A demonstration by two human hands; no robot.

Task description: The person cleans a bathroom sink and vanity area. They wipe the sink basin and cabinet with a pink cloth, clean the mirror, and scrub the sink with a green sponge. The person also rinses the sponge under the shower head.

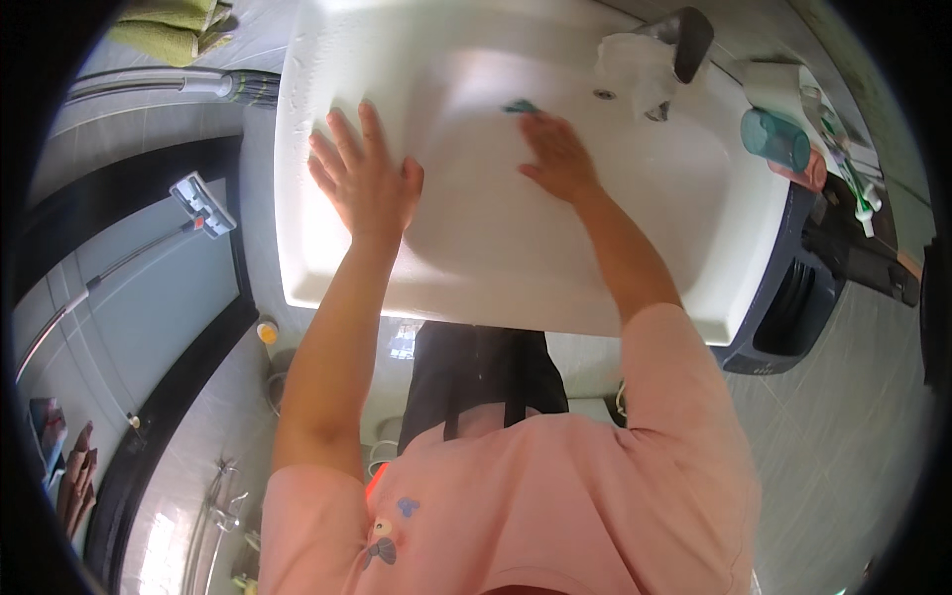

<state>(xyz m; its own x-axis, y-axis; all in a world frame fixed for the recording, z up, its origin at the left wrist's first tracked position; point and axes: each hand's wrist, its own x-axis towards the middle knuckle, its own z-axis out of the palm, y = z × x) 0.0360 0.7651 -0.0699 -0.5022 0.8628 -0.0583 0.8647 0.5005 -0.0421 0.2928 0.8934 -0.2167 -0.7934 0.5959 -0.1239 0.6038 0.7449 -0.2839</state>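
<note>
A white wash basin (506,253) fills the space before me. My left hand (370,175) lies with spread fingers on the basin's flat left ledge and holds nothing. Inside the bowl, my right hand (559,155) has its fingertips at a small teal piece of cloth or pad (522,107), partly hidden under them; the hand is slightly blurred. Right of that hand is the round overflow or drain fitting (605,94). A dark faucet (693,44) stands at the back right, with a whitish, crumpled thing (636,63) beside it.
A teal cup (775,140), a pink cup (814,171) and toothbrushes (848,167) are at the basin's right edge. A dark plastic container (788,312) adjoins that side. To the left are a broom (253,88), a squeegee or mop head (203,205) and green towels (167,33).
</note>
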